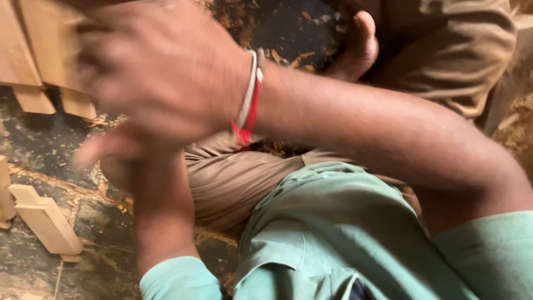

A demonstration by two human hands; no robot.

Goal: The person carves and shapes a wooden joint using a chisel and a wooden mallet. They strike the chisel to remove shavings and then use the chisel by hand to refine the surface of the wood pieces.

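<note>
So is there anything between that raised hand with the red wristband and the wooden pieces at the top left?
Nothing visible stands between them. The right hand, blurred, crosses over the left hand and overlaps the pale wooden pieces in the picture, so whether it touches them cannot be told. A wooden block lies apart on the dark floor.

A woodworking shop floor: cut wooden pieces (45,221) lie near left, more stacked blocks (39,50) far left, wood shavings (288,55) strewn about.
</note>
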